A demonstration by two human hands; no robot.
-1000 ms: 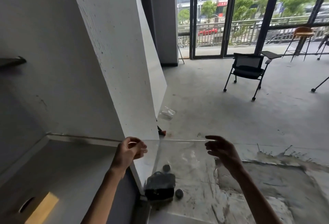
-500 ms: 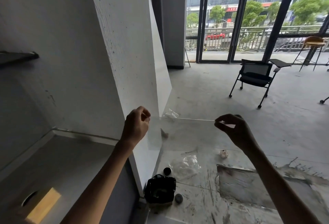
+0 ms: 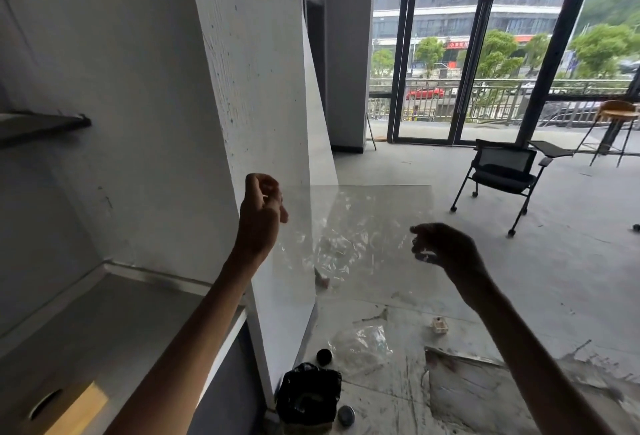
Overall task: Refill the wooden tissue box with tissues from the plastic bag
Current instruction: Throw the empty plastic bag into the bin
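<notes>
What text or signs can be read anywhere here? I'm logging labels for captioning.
Red shop sign on the building outside the window: white characters, too small and blurred to read.
Clear plastic bag held between the left hand and right hand: no print visible.
Nothing else carries legible text.

Daylight pours in through the tall black-framed glass doors [image 3: 485, 54] at the upper right, leaving both bare forearms dark and backlit. The grey countertop [image 3: 86, 330] at lower left sits dim. Straight lines bow toward the frame edges; glare streaks the clear plastic sheet [image 3: 353, 240].
</notes>
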